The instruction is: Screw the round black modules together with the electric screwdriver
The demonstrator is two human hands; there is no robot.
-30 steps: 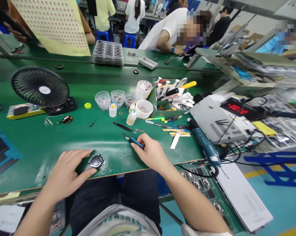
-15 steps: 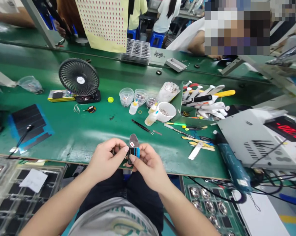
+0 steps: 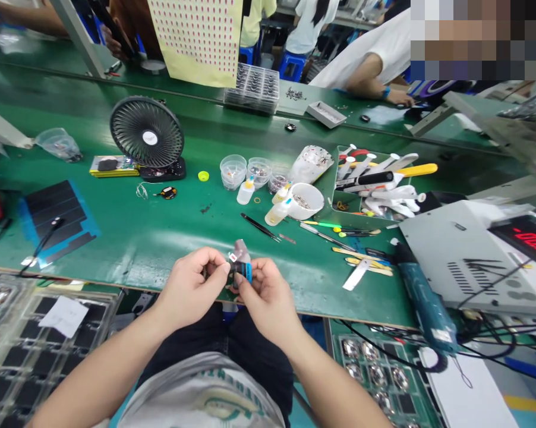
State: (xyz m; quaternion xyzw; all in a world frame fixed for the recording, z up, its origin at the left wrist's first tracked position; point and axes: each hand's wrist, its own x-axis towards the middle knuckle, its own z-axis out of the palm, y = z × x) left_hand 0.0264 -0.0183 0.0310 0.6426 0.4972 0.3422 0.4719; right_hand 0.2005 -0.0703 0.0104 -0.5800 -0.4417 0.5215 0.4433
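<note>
My left hand (image 3: 192, 291) and my right hand (image 3: 263, 297) meet over the near edge of the green bench (image 3: 161, 238). Between the fingertips sits a small dark part (image 3: 240, 261) with a blue tool or tab against it. My left fingers pinch its left side, where a round black piece is mostly hidden. My right fingers pinch the blue-tipped piece on its right side. Black tweezers (image 3: 259, 227) lie on the mat just beyond the hands.
A black desk fan (image 3: 147, 132) stands at the back left. Clear cups (image 3: 233, 169), glue bottles (image 3: 245, 191) and a white bowl (image 3: 307, 201) sit mid-bench, a tool tray (image 3: 375, 178) to their right. A blue electric screwdriver (image 3: 423, 303) and grey meter box (image 3: 468, 255) lie right. Trays of parts (image 3: 22, 351) are below left. Other people work across the bench.
A second ago my left hand lay flat by a round black part and my right held a blue tool on the mat. Both hands have since come together, holding the pieces up.
</note>
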